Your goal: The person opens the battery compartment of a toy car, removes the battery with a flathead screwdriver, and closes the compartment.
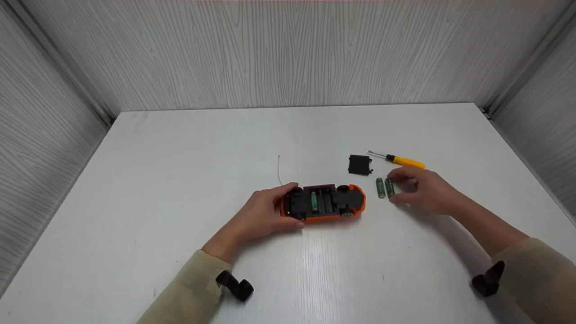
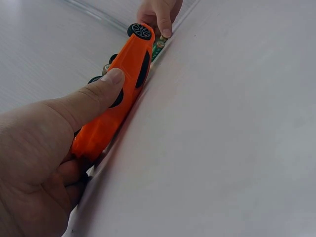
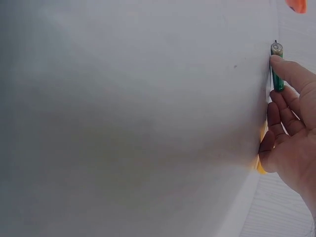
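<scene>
An orange toy car [image 1: 323, 219] lies upside down on the table, its black underside up and its battery compartment uncovered. One green battery [image 1: 314, 201] sits in that compartment, with dark slots beside it. My left hand [image 1: 261, 216] grips the car's left end, thumb along the near side, as the left wrist view also shows with the orange body [image 2: 126, 74]. To the right, my right hand [image 1: 427, 193] pinches a green battery [image 1: 390, 189] by its two ends, at table level. Another green battery [image 1: 380, 187] lies just left of it.
Behind the batteries lies a black square battery cover [image 1: 359, 165]. A screwdriver with a yellow handle [image 1: 408, 162] rests beyond my right hand. A thin antenna wire [image 1: 278, 170] sticks out from the car's left end. Pale wood-grain panels [image 1: 288, 54] border the white table [image 1: 189, 148].
</scene>
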Available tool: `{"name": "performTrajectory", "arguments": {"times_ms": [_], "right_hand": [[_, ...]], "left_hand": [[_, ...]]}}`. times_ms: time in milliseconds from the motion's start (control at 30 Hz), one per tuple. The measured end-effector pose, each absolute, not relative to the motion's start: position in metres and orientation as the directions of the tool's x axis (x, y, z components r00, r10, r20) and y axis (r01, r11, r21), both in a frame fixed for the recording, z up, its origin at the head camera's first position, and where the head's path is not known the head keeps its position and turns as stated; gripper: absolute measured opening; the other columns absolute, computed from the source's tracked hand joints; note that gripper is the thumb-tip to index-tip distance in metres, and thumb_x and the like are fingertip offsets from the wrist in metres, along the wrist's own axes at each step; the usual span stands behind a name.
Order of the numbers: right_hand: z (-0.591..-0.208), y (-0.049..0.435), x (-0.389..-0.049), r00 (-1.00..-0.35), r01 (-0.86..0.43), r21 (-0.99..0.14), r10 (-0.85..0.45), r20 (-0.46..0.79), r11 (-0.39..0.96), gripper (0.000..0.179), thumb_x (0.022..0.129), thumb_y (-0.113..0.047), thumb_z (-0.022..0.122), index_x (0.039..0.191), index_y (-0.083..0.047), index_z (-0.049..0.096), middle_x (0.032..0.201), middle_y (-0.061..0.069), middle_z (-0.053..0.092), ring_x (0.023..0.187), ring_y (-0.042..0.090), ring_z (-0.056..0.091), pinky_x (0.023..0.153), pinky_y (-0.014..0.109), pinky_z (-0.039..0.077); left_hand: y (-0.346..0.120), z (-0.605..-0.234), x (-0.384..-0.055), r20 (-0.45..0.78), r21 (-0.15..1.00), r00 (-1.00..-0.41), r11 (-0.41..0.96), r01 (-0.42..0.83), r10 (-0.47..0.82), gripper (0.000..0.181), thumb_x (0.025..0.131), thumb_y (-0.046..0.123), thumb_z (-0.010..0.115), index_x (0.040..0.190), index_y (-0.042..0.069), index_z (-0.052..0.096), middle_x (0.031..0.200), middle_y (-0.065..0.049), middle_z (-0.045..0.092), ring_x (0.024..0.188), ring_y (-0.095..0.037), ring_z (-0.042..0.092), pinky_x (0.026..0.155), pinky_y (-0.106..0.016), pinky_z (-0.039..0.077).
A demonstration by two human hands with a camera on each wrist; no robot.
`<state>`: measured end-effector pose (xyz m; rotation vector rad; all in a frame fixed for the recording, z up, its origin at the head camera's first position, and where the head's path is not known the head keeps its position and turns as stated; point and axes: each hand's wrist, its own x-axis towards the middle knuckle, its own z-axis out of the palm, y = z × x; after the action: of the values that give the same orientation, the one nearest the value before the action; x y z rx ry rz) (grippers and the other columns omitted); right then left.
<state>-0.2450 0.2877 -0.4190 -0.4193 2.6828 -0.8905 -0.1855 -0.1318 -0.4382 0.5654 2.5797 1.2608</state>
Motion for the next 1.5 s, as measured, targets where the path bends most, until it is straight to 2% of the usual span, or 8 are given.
{"name": "performTrajectory", "arguments": {"times_ms": [500, 1200, 1367, 1500], "right_hand": [[-0.418, 0.287, -0.244, -0.914, -0.181, -0.609, -0.361, -0.187, 0.772, 0.057, 0.093, -0.026, 0.084, 0.144, -0.013, 0.062, 0.14, 0.007, 0.063, 0.13, 0.029, 0.053, 0.11, 0.053, 0.044], [-0.42, 0.291, -0.247, -0.911, -0.162, -0.63, -0.361, -0.201, 0.76, 0.067, 0.091, -0.032, 0.086, 0.149, -0.014, 0.058, 0.142, 0.005, 0.063, 0.132, 0.028, 0.054, 0.111, 0.051, 0.045], [-0.414, 0.293, -0.247, -0.916, -0.168, -0.654, -0.363, -0.173, 0.737, 0.07, 0.091, -0.035, 0.087, 0.15, -0.011, 0.057, 0.141, 0.009, 0.064, 0.131, 0.029, 0.055, 0.107, 0.047, 0.046], [-0.402, 0.291, -0.244, -0.923, -0.203, -0.671, -0.367, -0.111, 0.713, 0.066, 0.095, -0.034, 0.083, 0.15, -0.009, 0.057, 0.141, 0.012, 0.064, 0.13, 0.03, 0.056, 0.104, 0.047, 0.045]], "left_hand": [[-0.131, -0.438, -0.185, -0.033, 0.79, -0.908, 0.567, 0.233, 0.419, 0.094, 0.082, 0.043, 0.094, 0.162, 0.022, 0.049, 0.149, 0.003, 0.06, 0.129, -0.012, 0.056, 0.114, -0.038, 0.043], [-0.131, -0.437, -0.186, -0.042, 0.794, -0.907, 0.564, 0.225, 0.42, 0.096, 0.081, 0.044, 0.094, 0.163, 0.022, 0.047, 0.152, 0.004, 0.058, 0.134, -0.012, 0.054, 0.115, -0.039, 0.042], [-0.131, -0.438, -0.186, -0.043, 0.798, -0.907, 0.56, 0.221, 0.419, 0.096, 0.081, 0.042, 0.094, 0.162, 0.022, 0.047, 0.153, 0.004, 0.058, 0.135, -0.011, 0.053, 0.116, -0.038, 0.042], [-0.132, -0.438, -0.186, -0.034, 0.799, -0.906, 0.557, 0.229, 0.421, 0.095, 0.081, 0.041, 0.095, 0.162, 0.021, 0.049, 0.15, 0.005, 0.059, 0.133, -0.011, 0.055, 0.115, -0.038, 0.042]]}}
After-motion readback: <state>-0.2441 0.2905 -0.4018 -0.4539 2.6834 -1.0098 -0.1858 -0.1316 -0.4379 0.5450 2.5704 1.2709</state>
